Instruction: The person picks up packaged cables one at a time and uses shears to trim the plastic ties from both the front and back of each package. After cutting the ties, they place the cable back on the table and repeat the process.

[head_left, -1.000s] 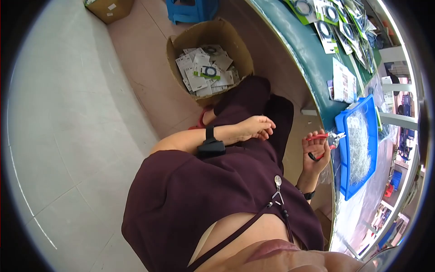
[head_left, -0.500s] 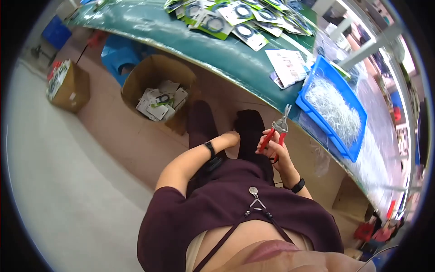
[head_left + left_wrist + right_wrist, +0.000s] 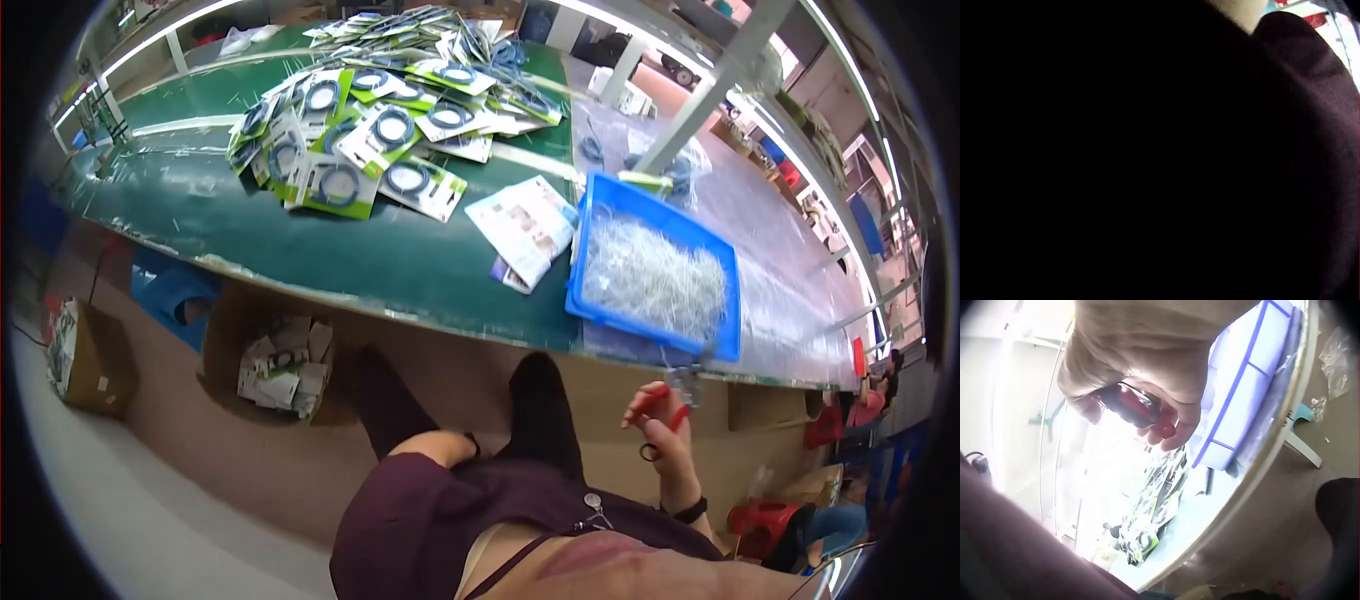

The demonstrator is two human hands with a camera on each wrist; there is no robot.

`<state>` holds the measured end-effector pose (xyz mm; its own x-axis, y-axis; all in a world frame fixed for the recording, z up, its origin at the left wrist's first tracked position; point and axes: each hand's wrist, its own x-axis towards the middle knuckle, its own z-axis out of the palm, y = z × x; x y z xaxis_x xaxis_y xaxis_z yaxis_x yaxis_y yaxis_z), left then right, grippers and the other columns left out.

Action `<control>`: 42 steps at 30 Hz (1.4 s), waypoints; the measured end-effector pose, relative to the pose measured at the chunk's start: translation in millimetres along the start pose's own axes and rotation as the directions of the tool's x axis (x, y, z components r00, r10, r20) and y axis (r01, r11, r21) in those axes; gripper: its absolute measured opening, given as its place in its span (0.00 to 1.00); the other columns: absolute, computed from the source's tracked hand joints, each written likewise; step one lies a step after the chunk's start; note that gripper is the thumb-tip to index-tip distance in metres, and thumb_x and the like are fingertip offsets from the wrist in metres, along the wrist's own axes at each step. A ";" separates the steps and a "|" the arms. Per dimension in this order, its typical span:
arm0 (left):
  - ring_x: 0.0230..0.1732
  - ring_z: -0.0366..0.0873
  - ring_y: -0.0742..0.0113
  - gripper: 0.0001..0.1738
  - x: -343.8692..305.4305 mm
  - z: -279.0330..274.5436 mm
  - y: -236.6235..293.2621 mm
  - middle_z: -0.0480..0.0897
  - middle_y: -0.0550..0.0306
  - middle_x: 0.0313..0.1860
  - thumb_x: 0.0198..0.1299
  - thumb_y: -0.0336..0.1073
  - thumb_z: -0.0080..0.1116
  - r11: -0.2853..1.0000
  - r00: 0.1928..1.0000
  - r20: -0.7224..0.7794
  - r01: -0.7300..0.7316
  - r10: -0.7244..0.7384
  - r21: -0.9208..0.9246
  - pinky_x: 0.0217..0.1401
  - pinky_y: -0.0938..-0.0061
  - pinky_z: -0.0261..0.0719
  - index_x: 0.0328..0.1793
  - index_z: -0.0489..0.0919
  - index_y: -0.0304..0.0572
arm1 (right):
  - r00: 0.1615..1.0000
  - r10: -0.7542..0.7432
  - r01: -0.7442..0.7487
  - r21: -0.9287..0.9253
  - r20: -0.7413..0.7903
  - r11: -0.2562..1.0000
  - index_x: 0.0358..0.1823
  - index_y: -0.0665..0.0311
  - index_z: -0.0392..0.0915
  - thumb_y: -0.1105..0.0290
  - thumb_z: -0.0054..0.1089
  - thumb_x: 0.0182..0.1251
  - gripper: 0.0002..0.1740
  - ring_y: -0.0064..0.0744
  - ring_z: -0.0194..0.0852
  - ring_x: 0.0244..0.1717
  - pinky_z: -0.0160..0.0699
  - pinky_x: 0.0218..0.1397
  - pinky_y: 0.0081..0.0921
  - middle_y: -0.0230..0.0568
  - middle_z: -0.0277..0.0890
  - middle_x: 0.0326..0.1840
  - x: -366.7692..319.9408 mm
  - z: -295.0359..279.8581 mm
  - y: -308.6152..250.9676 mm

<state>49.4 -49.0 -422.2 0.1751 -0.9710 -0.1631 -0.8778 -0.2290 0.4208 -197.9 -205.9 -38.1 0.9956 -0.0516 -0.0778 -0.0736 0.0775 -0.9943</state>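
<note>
My right hand [image 3: 668,445] grips red-handled snips [image 3: 684,385] in front of the table's edge. Their metal head is blurred in the head view and points up toward a blue tray [image 3: 640,331]. A black loop hangs at the handle end. In the right wrist view the fingers curl round the red handle [image 3: 1132,403]. Many thin, clear strips [image 3: 655,275] fill the tray. My left forearm [image 3: 435,446] lies across the lap, and the left hand itself is hidden beyond the wrist. The left wrist view is almost wholly dark, with some maroon cloth [image 3: 1310,56] at its upper right.
A heap of carded cable coils [image 3: 390,130] covers part of the green table [image 3: 400,255]. Printed sheets [image 3: 525,225] lie left of the tray. Below stand a carton [image 3: 225,345] of white cards, a blue stool [image 3: 170,300] and another box [image 3: 105,365]. Metal posts [image 3: 715,95] rise behind the tray.
The head view has swung up and toward the table, showing more of its top. My left hand has gone out of sight. The right hand keeps hold of the snips.
</note>
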 end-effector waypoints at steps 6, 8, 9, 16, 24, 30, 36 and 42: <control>0.48 0.81 0.57 0.20 43.0 -25.2 -61.1 0.84 0.48 0.50 0.66 0.41 0.46 0.999 0.998 -0.061 -0.002 0.000 -0.041 0.56 0.66 0.77 0.58 0.80 0.39 | 0.966 -0.203 0.224 0.120 -0.162 0.967 0.63 0.64 0.62 0.59 0.58 0.62 0.30 0.39 0.72 0.45 0.77 0.46 0.39 0.47 0.69 0.47 97.7 -5.2 -67.5; 0.48 0.81 0.57 0.20 45.1 -9.4 -78.4 0.84 0.48 0.50 0.67 0.41 0.46 0.996 0.999 -0.036 -0.003 0.000 -0.085 0.56 0.67 0.77 0.58 0.79 0.39 | 0.955 -0.267 0.280 0.093 -0.130 0.955 0.63 0.65 0.61 0.59 0.58 0.62 0.31 0.40 0.72 0.44 0.77 0.44 0.40 0.47 0.68 0.46 137.0 -9.7 -99.5; 0.49 0.81 0.57 0.21 45.8 -14.2 -94.1 0.84 0.48 0.50 0.67 0.41 0.46 0.996 1.000 -0.028 0.002 -0.004 -0.092 0.56 0.67 0.77 0.58 0.79 0.39 | 0.947 -0.314 0.319 0.074 -0.068 0.945 0.63 0.65 0.61 0.59 0.59 0.62 0.32 0.40 0.72 0.44 0.77 0.43 0.40 0.46 0.67 0.46 162.4 -8.4 -114.7; 0.50 0.81 0.58 0.21 84.6 -49.0 -126.5 0.83 0.48 0.51 0.68 0.42 0.45 0.987 0.998 -0.015 -0.057 0.056 -0.147 0.57 0.67 0.76 0.59 0.78 0.38 | 0.984 -0.106 0.105 0.016 0.142 0.994 0.60 0.66 0.62 0.58 0.63 0.58 0.33 0.42 0.72 0.42 0.76 0.40 0.41 0.47 0.67 0.42 283.4 33.1 -125.1; 0.52 0.80 0.58 0.22 57.4 -180.5 -117.9 0.83 0.48 0.53 0.69 0.43 0.44 0.994 0.994 0.023 -0.110 0.110 -0.019 0.58 0.68 0.76 0.61 0.77 0.38 | 0.990 -0.032 0.015 0.119 0.135 0.993 0.58 0.66 0.64 0.58 0.64 0.55 0.33 0.43 0.73 0.41 0.76 0.44 0.39 0.49 0.69 0.40 293.0 67.5 -154.7; 0.53 0.80 0.59 0.23 9.3 -196.0 -65.5 0.83 0.48 0.53 0.70 0.43 0.43 0.972 0.972 0.113 -0.215 0.204 0.095 0.59 0.68 0.76 0.62 0.77 0.37 | 0.988 -0.083 0.066 0.137 0.127 0.988 0.58 0.67 0.64 0.55 0.64 0.54 0.34 0.40 0.73 0.42 0.74 0.47 0.36 0.46 0.70 0.41 256.0 73.1 -143.5; 0.54 0.80 0.59 0.24 -22.0 -203.1 -34.1 0.82 0.48 0.54 0.71 0.44 0.42 0.951 0.973 0.160 -0.201 0.166 0.237 0.59 0.69 0.76 0.63 0.76 0.37 | 0.986 -0.152 0.149 0.049 0.074 0.988 0.60 0.68 0.62 0.50 0.62 0.57 0.37 0.37 0.71 0.41 0.73 0.44 0.34 0.45 0.68 0.42 204.6 81.4 -104.3; 0.55 0.80 0.60 0.24 -84.5 -180.3 31.7 0.82 0.48 0.55 0.72 0.44 0.41 0.928 0.959 0.262 -0.191 0.107 0.320 0.60 0.69 0.75 0.64 0.75 0.36 | 0.979 -0.180 0.178 -0.029 -0.097 0.984 0.64 0.69 0.62 0.39 0.59 0.60 0.44 0.30 0.70 0.41 0.71 0.44 0.28 0.42 0.69 0.45 117.4 79.0 -75.7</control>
<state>87.2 13.2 -234.2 -0.0424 -0.9375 -0.3454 -0.9907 -0.0052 0.1359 -70.9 -139.1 33.9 0.9823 -0.1609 0.0961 0.1035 0.0380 -0.9939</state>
